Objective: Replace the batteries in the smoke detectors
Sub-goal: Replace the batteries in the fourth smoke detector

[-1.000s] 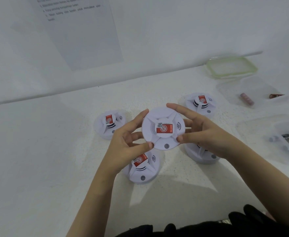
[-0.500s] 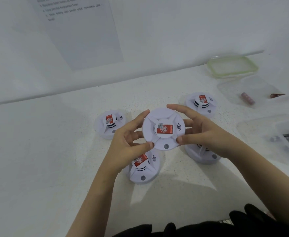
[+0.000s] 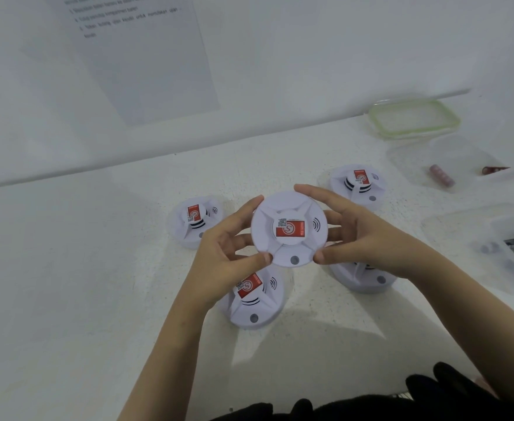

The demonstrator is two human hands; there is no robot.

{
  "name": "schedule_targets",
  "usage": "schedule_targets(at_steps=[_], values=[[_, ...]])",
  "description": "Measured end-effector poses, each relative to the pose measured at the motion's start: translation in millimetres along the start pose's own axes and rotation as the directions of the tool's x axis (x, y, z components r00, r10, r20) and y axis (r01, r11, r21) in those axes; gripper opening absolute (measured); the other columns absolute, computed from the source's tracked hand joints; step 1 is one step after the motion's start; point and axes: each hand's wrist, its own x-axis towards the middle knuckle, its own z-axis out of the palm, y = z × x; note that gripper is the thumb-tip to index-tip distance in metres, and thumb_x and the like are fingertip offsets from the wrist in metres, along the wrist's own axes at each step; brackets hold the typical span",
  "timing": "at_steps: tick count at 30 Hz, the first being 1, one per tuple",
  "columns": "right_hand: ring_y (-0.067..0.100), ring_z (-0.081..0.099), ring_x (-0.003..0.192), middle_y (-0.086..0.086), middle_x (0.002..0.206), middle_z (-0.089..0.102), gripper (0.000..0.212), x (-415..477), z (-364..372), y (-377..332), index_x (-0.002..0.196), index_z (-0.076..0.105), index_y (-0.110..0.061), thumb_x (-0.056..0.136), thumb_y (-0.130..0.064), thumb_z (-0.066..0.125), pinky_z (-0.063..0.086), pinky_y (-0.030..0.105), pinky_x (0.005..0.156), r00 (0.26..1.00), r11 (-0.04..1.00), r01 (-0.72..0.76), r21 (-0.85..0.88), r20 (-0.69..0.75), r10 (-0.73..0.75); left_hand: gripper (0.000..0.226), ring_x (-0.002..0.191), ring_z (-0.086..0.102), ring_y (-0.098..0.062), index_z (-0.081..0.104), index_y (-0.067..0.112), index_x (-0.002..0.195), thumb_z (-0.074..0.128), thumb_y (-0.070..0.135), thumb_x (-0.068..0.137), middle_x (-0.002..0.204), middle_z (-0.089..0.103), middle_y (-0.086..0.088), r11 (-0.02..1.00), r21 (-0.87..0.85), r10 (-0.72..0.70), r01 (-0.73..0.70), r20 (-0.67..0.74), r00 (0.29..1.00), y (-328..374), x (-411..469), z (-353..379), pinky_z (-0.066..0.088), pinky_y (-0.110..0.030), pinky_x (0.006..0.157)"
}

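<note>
White speckled table, four smoke detectors, two clear tubs, green-rimmed lid

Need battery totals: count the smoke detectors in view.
5. Held detector between left hand and right hand; back-left detector; front detector; back-right detector; fifth detector partly hidden under the right hand.

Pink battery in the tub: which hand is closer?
Right. The right hand grips the detector on the side toward the pink battery; the left hand grips its far side.
</note>
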Motion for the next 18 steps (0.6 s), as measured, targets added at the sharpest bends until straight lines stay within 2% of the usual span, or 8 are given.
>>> schedule_targets(at_steps=[8, 13, 18], values=[[0.023, 0.062, 0.110, -0.007, 0.133, 0.052, 0.096, 2, 6, -1, 0.143, 0.027, -0.039, 0.075, 0.014, 0.068, 0.055, 0.044, 0.087, 1.000, 0.997, -0.006, -0.074, -0.011, 0.006, 0.081, 0.113, 0.064, -0.017, 0.045, 0.022, 0.141, 0.078, 0.013, 0.068, 0.132, 0.061, 0.003, 1.000, 0.018, 0.004, -0.005, 0.019, 1.000, 4, -2, 0, 0.060, -0.036, 0.078], [0.024, 0.063, 0.105, -0.003, 0.128, 0.054, 0.087, 2, 6, -2, 0.136, 0.030, -0.035, 0.074, 0.012, 0.070, 0.056, 0.043, 0.085, 0.999, 0.994, 0.002, -0.109, -0.038, -0.007, 0.093, 0.117, 0.061, -0.015, 0.042, 0.027, 0.142, 0.079, 0.001, 0.061, 0.132, 0.059, 0.008, 0.999, 0.035, -0.005, 0.003, 0.055, 0.998, 9, -2, 1, 0.060, -0.037, 0.075], [0.024, 0.064, 0.103, -0.001, 0.130, 0.051, 0.085, 2, 4, -5, 0.135, 0.032, -0.032, 0.072, 0.006, 0.073, 0.057, 0.042, 0.082, 0.999, 0.988, 0.013, -0.153, -0.051, -0.021, 0.093, 0.114, 0.062, -0.012, 0.044, 0.029, 0.140, 0.078, -0.003, 0.060, 0.129, 0.060, 0.015, 0.998, 0.061, 0.009, -0.010, 0.015, 1.000, 13, -1, 4, 0.060, -0.036, 0.074]])
